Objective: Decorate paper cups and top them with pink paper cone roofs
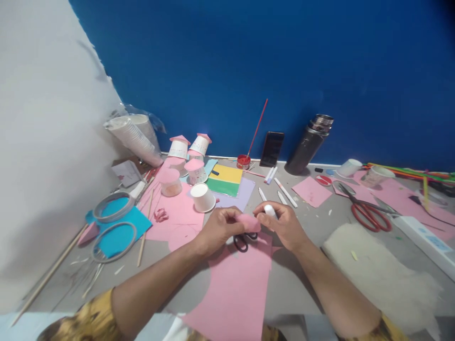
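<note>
My left hand (222,229) is closed, pinching a small curved piece of pink paper (249,222) between thumb and fingers. Close beside it, my right hand (280,225) wraps round a thick white tube that looks like a glue stick (270,210); its thumb and fingertips come near the paper's right edge. Below the hands, the black-handled scissors (241,243) lie on a large pink sheet (241,293), their blades hidden. A white paper cup (202,198) rests to the left of my hands. Beyond it stand upturned cups (195,171) with pink cone tops.
White markers (285,192) lie past my right hand. A black phone (272,148) and a dark flask (309,144) stand against the blue wall. Red-handled scissors (369,215) and a white power strip (426,241) lie right. Blue paper (142,222) and tape rolls (114,241) are left.
</note>
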Tool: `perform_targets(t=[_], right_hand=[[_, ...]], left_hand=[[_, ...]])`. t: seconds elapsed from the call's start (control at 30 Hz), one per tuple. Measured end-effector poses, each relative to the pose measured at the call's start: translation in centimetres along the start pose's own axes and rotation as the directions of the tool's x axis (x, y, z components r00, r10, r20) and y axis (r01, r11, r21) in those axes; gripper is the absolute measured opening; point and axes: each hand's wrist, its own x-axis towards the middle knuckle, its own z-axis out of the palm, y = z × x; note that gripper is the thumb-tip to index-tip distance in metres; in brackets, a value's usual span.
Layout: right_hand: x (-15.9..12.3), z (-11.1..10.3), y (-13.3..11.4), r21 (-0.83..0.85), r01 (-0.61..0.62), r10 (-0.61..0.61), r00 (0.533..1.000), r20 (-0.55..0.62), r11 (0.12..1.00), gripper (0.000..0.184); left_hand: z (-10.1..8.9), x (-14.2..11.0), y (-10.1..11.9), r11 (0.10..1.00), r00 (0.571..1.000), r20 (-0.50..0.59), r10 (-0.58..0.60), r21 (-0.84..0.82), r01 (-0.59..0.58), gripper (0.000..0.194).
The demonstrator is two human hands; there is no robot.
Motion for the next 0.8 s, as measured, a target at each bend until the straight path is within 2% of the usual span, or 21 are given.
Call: perform_targets(t=[0.1,0.17,0.23,0.27,0.33,0.37,0.4,0.47,0.53,0.57,0.67,0.8], right_hand=[[-0.3,0.2,-0.7,-0.097,-0.009,0.021,0.992,0.128,0.995,0.022],[-0.4,0.4,-0.9,-0.123,-0.034,0.053,0.987,0.153,0.992,0.019],[-0.3,0.7,-0.8,-0.065,-0.064,0.068,0.996,0.062,0.996,0.021],[-0.2,0.8,-0.6,0.018,-0.081,0.082,0.996,-0.027,0.997,0.025],[0.3,1.1,-0.1,0.279,-0.099,0.163,0.962,-0.217,0.955,0.037],[0.6,1.3,0.2,0.423,-0.093,0.227,0.934,-0.277,0.901,0.044],[0.8,1.6,0.4,0.546,-0.084,0.289,0.908,-0.302,0.833,0.050],[1.1,2.2,0.8,0.695,-0.075,0.371,0.883,-0.286,0.715,0.056],[0.9,3.0,1.0,0.754,-0.098,0.398,0.889,-0.227,0.649,0.054],[0.7,3.4,1.0,0.770,-0.115,0.399,0.897,-0.191,0.627,0.052],[0.0,4.7,1.0,0.801,-0.152,0.389,0.915,-0.108,0.579,0.048],[-0.6,5.9,0.9,0.812,-0.143,0.399,0.909,-0.118,0.566,0.050]], left_hand=[[0.2,-0.3,0.3,0.984,0.999,0.025,0.048,0.172,-0.052,0.024],[0.0,-0.4,0.4,0.955,0.992,0.027,0.122,0.270,-0.125,0.022],[-0.2,-0.2,0.3,0.925,0.972,-0.040,0.230,0.321,-0.206,0.024],[-0.4,-0.1,0.2,0.919,0.955,-0.104,0.279,0.317,-0.234,0.037],[-0.6,0.3,-0.2,0.937,0.920,-0.241,0.309,0.242,-0.252,0.063],[-0.6,0.4,-0.5,0.958,0.922,-0.274,0.272,0.169,-0.232,0.065],[-0.5,0.6,-0.8,0.979,0.943,-0.265,0.203,0.081,-0.188,0.060],[-0.1,0.7,-1.5,0.995,0.994,-0.104,0.023,-0.093,-0.033,0.048],[0.6,0.6,-1.9,0.973,0.994,0.057,-0.090,-0.206,0.100,0.045],[0.9,0.6,-2.0,0.961,0.992,0.069,-0.105,-0.250,0.120,0.045],[1.5,0.7,-2.0,0.936,0.999,0.012,-0.052,-0.348,0.053,0.042],[1.4,1.3,-1.6,0.909,0.998,0.007,0.065,-0.413,-0.056,0.041]])
